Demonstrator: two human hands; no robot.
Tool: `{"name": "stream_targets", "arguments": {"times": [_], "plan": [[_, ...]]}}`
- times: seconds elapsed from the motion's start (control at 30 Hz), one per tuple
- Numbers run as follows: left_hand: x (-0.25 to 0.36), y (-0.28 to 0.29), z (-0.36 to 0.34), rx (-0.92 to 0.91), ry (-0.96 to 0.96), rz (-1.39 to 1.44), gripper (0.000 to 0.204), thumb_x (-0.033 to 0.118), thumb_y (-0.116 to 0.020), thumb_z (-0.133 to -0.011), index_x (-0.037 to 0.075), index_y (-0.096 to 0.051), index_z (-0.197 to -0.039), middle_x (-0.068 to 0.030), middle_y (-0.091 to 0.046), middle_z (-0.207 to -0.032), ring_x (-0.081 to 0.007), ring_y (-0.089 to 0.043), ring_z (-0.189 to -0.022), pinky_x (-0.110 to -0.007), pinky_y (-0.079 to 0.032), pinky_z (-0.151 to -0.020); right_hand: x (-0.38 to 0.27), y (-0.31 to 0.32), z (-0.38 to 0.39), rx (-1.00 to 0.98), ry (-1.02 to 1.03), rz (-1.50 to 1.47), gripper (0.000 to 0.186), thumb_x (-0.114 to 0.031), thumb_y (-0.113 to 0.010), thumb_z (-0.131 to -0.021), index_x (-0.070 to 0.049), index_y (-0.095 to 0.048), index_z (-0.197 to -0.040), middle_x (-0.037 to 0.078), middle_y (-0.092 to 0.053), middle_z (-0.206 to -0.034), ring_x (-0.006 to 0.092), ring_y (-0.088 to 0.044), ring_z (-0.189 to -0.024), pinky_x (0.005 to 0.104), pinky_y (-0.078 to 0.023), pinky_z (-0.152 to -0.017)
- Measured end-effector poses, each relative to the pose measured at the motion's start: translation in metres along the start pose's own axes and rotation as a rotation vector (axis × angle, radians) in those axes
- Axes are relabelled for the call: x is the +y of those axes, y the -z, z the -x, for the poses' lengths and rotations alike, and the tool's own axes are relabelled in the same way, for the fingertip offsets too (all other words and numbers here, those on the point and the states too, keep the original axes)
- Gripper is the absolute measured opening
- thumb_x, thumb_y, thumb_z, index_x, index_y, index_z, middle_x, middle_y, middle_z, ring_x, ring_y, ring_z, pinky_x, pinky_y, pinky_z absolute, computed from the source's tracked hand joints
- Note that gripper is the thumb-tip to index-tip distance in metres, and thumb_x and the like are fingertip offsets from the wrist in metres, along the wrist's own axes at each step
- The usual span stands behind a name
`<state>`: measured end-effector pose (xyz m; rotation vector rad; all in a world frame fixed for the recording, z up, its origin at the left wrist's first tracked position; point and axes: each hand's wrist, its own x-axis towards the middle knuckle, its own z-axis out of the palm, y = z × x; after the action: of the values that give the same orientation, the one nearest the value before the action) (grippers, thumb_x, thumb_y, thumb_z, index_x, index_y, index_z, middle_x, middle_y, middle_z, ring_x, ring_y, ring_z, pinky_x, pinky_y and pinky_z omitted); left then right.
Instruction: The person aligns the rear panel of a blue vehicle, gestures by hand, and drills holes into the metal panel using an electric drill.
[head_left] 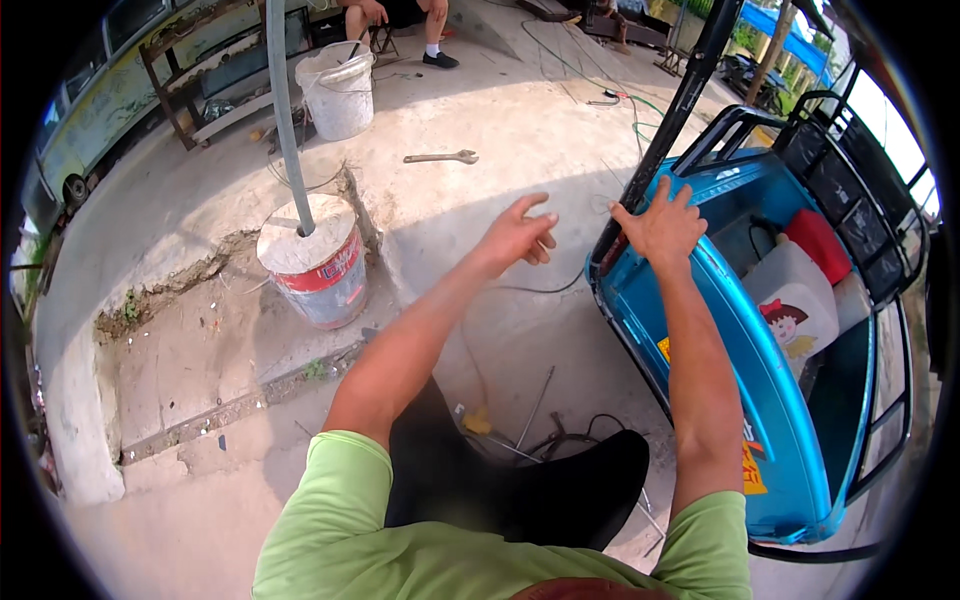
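My left hand (518, 236) hangs in the air over the shaded concrete, its fingers loosely bent and apart, with nothing in them. On the front rim of a blue metal cargo box (715, 260) rests my right hand (664, 228), fingers spread. Its thumb lies against or right beside a slanted black post (672, 120); contact there is hard to judge. An adjustable wrench (441, 157) lies on the ground beyond my left hand. Inside the box are a pale container with a cartoon girl (795, 300) and something red (818, 245).
A bucket base (325, 270) holding a grey pole (283, 110) stands at left. Behind it are a dirty white bucket (337, 95) and a seated person's leg (436, 25). Cables and metal rods (537, 408) lie by my knees. Broken concrete forms a step at left.
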<state>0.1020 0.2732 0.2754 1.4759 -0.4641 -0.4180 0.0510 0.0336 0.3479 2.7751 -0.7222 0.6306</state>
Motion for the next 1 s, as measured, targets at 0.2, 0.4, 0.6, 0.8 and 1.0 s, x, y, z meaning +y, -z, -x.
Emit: {"name": "stream_targets", "arguments": {"times": [0.2,0.4,0.6,0.8,1.0], "plan": [[0.197,-0.009,0.001,0.003,-0.469,-0.006,0.068,0.045,-0.056,-0.105,0.002,-0.042,-0.154,-0.0067,-0.058,-0.063,-0.0123,-0.045,-0.045,-0.027,-0.036,-0.044,0.001,0.009,-0.003,-0.038,-0.009,-0.031,0.108,-0.08,-0.064,-0.078,-0.008,-0.043,-0.155,0.027,-0.043,-0.151,0.0427,-0.059,-0.117,0.0513,-0.043,-0.097],[0.191,-0.01,0.0,0.001,-0.272,-0.142,0.074,0.045,-0.062,-0.101,-0.003,-0.041,-0.154,-0.0079,-0.062,-0.065,-0.012,-0.046,-0.044,-0.028,-0.037,-0.043,-0.002,0.016,-0.001,-0.067,-0.005,-0.078,0.107,-0.078,-0.067,-0.077,-0.008,-0.043,-0.155,0.027,-0.044,-0.151,0.0433,-0.059,-0.12,0.0519,-0.043,-0.098],[0.185,-0.001,-0.006,-0.025,-0.098,-0.384,0.078,0.045,-0.068,-0.097,-0.003,-0.044,-0.153,-0.0089,-0.064,-0.069,-0.012,-0.048,-0.048,-0.028,-0.037,-0.046,-0.009,0.012,0.004,-0.044,-0.013,-0.06,0.107,-0.078,-0.068,-0.079,-0.01,-0.041,-0.159,0.027,-0.041,-0.157,0.0459,-0.056,-0.128,0.0563,-0.043,-0.102],[0.189,-0.011,-0.009,-0.178,-0.147,-0.5,0.07,0.043,-0.069,-0.096,0.0,-0.052,-0.148,-0.0113,-0.068,-0.076,-0.0149,-0.059,-0.056,-0.03,-0.047,-0.054,0.006,0.012,0.002,-0.001,-0.015,-0.058,0.108,-0.076,-0.07,-0.075,-0.007,-0.045,-0.155,0.027,-0.045,-0.15,0.0426,-0.06,-0.116,0.0519,-0.044,-0.095],[0.075,0.026,0.02,-0.3,0.061,-0.518,0.052,0.03,-0.069,-0.098,0.008,-0.059,-0.144,-0.0065,-0.07,-0.087,-0.0135,-0.065,-0.072,-0.029,-0.05,-0.068,0.003,-0.007,-0.002,0.062,0.022,-0.047,0.108,-0.078,-0.069,-0.075,-0.005,-0.047,-0.152,0.025,-0.047,-0.144,0.0398,-0.059,-0.111,0.0503,-0.045,-0.09]]}}
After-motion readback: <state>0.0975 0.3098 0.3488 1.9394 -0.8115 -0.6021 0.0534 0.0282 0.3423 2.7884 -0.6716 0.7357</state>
